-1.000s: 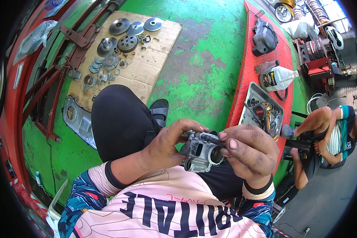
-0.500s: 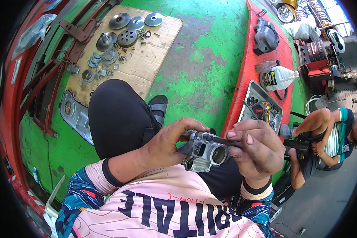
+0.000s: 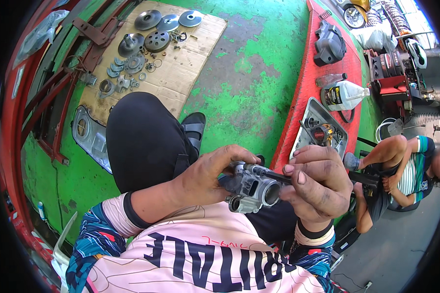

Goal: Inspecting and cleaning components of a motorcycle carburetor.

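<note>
My left hand (image 3: 206, 172) is closed around a silver metal throttle body (image 3: 253, 202) with a round bore and a black plastic part on its side. I hold it just in front of my shirt, the bore turned to the right. Between the thumb and fingertips of my right hand (image 3: 321, 183) is a thin dark rod-shaped tool (image 3: 274, 176). Its tip meets the upper edge of the throttle body, near my left fingertips. The tool's rear end is hidden by my right fingers, so its exact kind cannot be made out.
Cardboard (image 3: 190, 63) at the far left bears discs, rings and other metal parts. A metal cover (image 3: 99, 146) lies beside my knee. On the red platform (image 3: 294, 107) are a tray (image 3: 305, 115), a jug (image 3: 344, 95) and a black housing (image 3: 327, 46). A person (image 3: 408, 168) sits at right.
The dark tool has shifted slightly in my right fingers, and the throttle body has tilted a little. Both hands stay in nearly the same place.
</note>
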`<control>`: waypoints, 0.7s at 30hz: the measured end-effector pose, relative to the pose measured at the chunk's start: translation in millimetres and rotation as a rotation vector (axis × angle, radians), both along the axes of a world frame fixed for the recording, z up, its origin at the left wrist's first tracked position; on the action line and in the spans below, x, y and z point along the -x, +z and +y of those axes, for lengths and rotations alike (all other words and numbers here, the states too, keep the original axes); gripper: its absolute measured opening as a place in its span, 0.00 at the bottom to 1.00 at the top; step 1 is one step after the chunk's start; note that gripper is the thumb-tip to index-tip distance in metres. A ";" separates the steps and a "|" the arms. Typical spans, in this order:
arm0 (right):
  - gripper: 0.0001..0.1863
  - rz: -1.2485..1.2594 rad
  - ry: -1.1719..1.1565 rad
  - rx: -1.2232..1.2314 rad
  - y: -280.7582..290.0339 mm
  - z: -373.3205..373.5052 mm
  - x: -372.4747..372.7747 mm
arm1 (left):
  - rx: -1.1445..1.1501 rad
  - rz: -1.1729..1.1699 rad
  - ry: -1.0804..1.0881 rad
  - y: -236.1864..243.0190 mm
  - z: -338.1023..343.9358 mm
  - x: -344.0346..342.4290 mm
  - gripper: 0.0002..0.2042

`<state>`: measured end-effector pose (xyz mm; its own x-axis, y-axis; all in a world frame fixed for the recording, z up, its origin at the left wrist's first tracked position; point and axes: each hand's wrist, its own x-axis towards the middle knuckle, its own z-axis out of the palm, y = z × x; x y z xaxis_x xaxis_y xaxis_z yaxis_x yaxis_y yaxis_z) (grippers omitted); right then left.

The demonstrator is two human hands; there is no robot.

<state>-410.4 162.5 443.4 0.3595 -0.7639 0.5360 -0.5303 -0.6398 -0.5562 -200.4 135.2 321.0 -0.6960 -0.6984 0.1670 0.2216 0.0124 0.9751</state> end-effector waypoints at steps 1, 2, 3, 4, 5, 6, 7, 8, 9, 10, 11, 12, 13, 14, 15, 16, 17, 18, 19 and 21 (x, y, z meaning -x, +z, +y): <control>0.21 0.000 0.001 -0.002 0.3 -1.9 -2.4 | -0.019 0.020 0.013 -0.2 0.4 0.4 0.30; 0.21 -0.030 -0.003 0.012 0.2 -4.3 -6.5 | -0.037 0.041 0.025 -0.3 0.5 1.0 0.31; 0.22 -0.060 -0.008 0.026 0.1 -5.7 -8.5 | -0.038 0.042 0.025 -0.4 -0.1 1.3 0.31; 0.22 -0.059 -0.008 0.025 -1.3 -4.5 -7.7 | -0.030 0.039 0.016 -0.6 -1.4 1.4 0.31; 0.22 -0.063 -0.018 0.005 -4.4 -2.0 -7.0 | -0.024 0.034 0.009 -0.9 -2.0 1.0 0.33; 0.22 -0.066 -0.028 -0.015 -6.1 -0.4 -6.5 | -0.026 0.034 0.010 -1.2 -2.2 0.7 0.33; 0.22 -0.065 -0.027 -0.017 -5.3 -0.2 -5.3 | -0.017 0.024 -0.001 -1.6 -2.6 0.4 0.33; 0.22 -0.059 -0.027 -0.013 -3.7 0.4 -3.4 | -0.008 0.014 -0.014 -2.0 -2.5 0.0 0.33; 0.22 -0.053 -0.027 -0.009 -2.1 0.8 -1.9 | -0.010 0.016 -0.013 -1.3 -2.7 -0.7 0.33; 0.22 -0.051 -0.026 -0.011 -0.8 1.1 -0.8 | 0.014 0.020 -0.022 0.4 -3.1 -1.8 0.33; 0.22 -0.034 -0.022 -0.009 0.3 1.7 2.1 | 0.039 0.018 -0.033 2.3 -3.1 -1.3 0.33; 0.21 -0.018 -0.017 -0.006 1.3 2.0 3.8 | 0.039 0.014 -0.033 3.1 -2.4 -0.5 0.33; 0.21 -0.021 -0.016 -0.006 2.0 1.1 1.5 | 0.001 0.023 -0.027 3.9 -1.6 0.4 0.33; 0.22 -0.035 -0.043 -0.004 2.7 -1.0 -4.6 | -0.036 0.038 -0.023 3.6 -1.1 0.8 0.33; 0.23 -0.048 -0.070 -0.001 3.2 -2.3 -7.7 | -0.037 0.041 -0.023 3.4 -1.3 1.1 0.33; 0.23 -0.046 -0.071 -0.002 1.3 -2.3 -6.1 | -0.036 0.040 -0.031 3.1 -1.8 1.4 0.32; 0.23 -0.029 -0.024 0.017 -3.4 -2.4 -3.4 | -0.035 0.036 -0.033 2.6 -1.4 0.7 0.32; 0.24 -0.013 0.022 0.037 -5.9 -2.4 -1.1 | -0.036 0.036 -0.029 1.5 -0.3 0.7 0.32; 0.24 -0.015 0.025 0.035 -5.3 -2.1 0.3 | -0.035 0.048 -0.013 -0.4 1.1 1.3 0.31; 0.22 0.004 0.023 0.028 -1.3 -1.2 2.7 | -0.036 0.064 0.001 -3.0 1.9 2.6 0.31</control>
